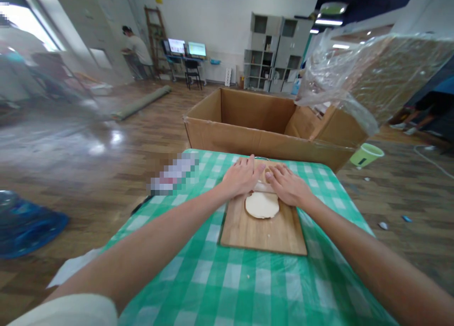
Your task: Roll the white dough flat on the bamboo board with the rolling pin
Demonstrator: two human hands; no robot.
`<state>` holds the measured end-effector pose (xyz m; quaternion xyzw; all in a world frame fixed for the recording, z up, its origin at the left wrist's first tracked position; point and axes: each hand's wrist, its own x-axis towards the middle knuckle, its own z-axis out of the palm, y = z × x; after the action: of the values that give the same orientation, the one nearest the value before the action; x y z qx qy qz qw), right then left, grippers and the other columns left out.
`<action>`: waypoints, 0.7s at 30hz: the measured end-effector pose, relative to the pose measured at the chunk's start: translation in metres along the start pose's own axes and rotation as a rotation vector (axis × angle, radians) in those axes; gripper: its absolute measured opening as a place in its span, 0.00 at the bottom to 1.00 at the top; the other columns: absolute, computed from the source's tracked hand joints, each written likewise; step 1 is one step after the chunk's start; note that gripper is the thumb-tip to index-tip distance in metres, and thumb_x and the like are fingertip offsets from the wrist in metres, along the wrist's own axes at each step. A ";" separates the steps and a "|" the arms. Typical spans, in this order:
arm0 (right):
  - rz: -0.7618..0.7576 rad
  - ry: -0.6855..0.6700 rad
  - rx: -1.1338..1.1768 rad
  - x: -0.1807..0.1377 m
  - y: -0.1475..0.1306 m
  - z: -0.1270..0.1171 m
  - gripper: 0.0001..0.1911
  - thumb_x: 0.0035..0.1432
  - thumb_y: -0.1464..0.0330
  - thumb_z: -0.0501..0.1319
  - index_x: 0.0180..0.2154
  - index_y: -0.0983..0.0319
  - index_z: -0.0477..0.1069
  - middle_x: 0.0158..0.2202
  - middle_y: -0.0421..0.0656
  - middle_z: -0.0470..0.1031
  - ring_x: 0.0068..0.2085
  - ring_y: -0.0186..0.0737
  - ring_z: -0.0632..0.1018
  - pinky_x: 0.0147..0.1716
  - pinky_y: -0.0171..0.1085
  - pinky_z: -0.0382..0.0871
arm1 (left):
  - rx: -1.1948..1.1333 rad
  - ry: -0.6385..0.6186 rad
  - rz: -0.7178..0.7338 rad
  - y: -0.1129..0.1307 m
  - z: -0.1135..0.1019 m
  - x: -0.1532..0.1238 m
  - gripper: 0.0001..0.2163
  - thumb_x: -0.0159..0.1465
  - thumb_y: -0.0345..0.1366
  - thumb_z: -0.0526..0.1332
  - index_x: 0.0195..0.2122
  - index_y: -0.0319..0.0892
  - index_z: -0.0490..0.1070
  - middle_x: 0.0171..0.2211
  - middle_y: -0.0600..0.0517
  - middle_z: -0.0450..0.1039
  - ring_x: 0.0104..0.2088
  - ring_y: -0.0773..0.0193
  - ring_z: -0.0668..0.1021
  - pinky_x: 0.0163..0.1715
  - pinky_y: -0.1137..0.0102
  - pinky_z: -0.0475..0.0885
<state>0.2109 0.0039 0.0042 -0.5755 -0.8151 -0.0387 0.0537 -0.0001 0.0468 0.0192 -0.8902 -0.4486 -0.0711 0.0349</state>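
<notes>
Flat dough [261, 206] lies on the cutting board [264, 234], at six o'clock from the rolling pin [263, 187]. The left hand [241, 176] and right hand [289, 186] press flat on the pin, each grip apart, fingers outstretched. A cardboard box [262, 123] stands at twelve o'clock.

cardboard box [262, 123], green bucket [367, 154], blue bag [21, 224]

Matt wooden board [264, 231] — pale, smooth dough [261, 205]

Rolling pin [264, 188] nearly out of sight
Left hand [241, 175] and right hand [289, 185] cover it and only a sliver shows; the dough [262, 205] hides its far edge beneath, and a pixelated patch [172, 174] blots the tablecloth [230, 278].
</notes>
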 end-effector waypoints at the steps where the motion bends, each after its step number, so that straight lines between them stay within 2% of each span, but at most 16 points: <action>1: -0.037 -0.011 -0.021 0.005 0.005 0.002 0.32 0.78 0.54 0.36 0.70 0.59 0.64 0.71 0.52 0.66 0.71 0.56 0.64 0.68 0.60 0.57 | 0.007 -0.003 -0.002 -0.002 0.000 0.007 0.23 0.79 0.45 0.43 0.70 0.42 0.59 0.73 0.35 0.58 0.69 0.45 0.68 0.63 0.51 0.68; 5: -0.136 -0.035 -0.124 0.021 0.021 0.013 0.31 0.78 0.59 0.35 0.71 0.58 0.62 0.71 0.53 0.65 0.70 0.60 0.64 0.68 0.63 0.56 | -0.011 -0.015 -0.005 -0.009 0.002 0.031 0.23 0.79 0.47 0.47 0.70 0.44 0.58 0.70 0.34 0.60 0.67 0.43 0.70 0.61 0.49 0.68; 12: -0.093 -0.068 -0.160 0.036 0.038 0.024 0.31 0.76 0.62 0.40 0.72 0.63 0.59 0.72 0.57 0.63 0.71 0.69 0.63 0.67 0.68 0.53 | -0.030 0.008 -0.024 -0.016 0.003 0.053 0.22 0.78 0.45 0.47 0.69 0.42 0.59 0.60 0.34 0.68 0.59 0.45 0.75 0.56 0.52 0.71; 17: -0.076 -0.052 -0.163 0.030 0.028 0.016 0.31 0.76 0.60 0.39 0.73 0.59 0.59 0.72 0.55 0.64 0.73 0.68 0.60 0.68 0.69 0.50 | -0.009 0.007 -0.048 -0.013 0.001 0.048 0.21 0.78 0.43 0.48 0.68 0.43 0.59 0.58 0.36 0.69 0.57 0.47 0.76 0.54 0.54 0.73; 21: 0.084 0.073 -0.099 0.014 0.003 0.004 0.38 0.75 0.47 0.38 0.72 0.61 0.60 0.73 0.56 0.62 0.75 0.66 0.56 0.68 0.65 0.54 | 0.042 0.047 0.007 -0.010 0.004 0.026 0.20 0.78 0.41 0.48 0.68 0.45 0.61 0.60 0.36 0.68 0.60 0.47 0.74 0.55 0.53 0.72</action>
<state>0.2092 0.0182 0.0025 -0.6092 -0.7849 -0.0979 0.0565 0.0072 0.0741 0.0192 -0.8889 -0.4461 -0.0825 0.0642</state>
